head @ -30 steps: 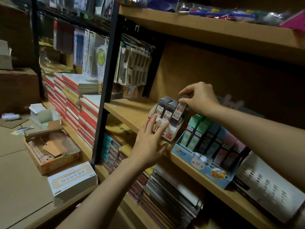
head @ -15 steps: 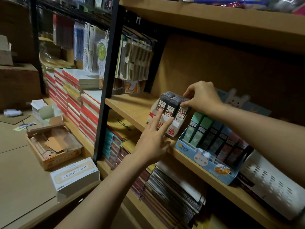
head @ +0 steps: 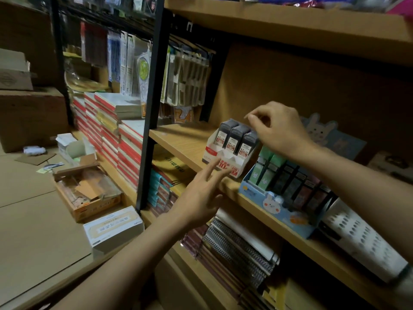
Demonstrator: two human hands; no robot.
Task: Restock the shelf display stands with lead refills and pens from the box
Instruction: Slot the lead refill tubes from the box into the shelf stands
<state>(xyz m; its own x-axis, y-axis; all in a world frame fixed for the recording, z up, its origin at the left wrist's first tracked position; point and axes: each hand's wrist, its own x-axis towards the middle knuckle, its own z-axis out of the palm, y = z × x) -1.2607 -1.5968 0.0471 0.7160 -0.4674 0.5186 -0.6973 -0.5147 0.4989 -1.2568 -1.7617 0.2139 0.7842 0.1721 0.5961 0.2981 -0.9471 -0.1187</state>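
My right hand (head: 278, 128) hangs with fingers curled and thumb meeting forefinger in a narrow pinch just above the rightmost lead refill case; whether anything sits between those fingertips I cannot tell, since the hand blurs there and its knuckles hide the spot. My left hand (head: 201, 198) is spread wide and holds nothing, its fingers (head: 212, 168) straight and pointing toward one o'clock, their tips in front of the white display stand (head: 240, 163); touching or just short of it, I cannot make out. The stand sits on the wooden shelf (head: 183, 142) and holds three dark lead refill cases (head: 237, 137) side by side, upright and leaning back a little, their red-and-white labels too small to read. At four o'clock from it, just beside, stands a blue bunny display box (head: 274, 204) with green and dark cases in rows; my right forearm crosses over its back part. At eight o'clock, down on the cardboard-covered floor, lies an open box (head: 85, 191) whose contents are a blur of clear wrap and card, and nearer me a white closed carton (head: 114, 229). The picture's right edge cuts off a white perforated item (head: 366, 240).
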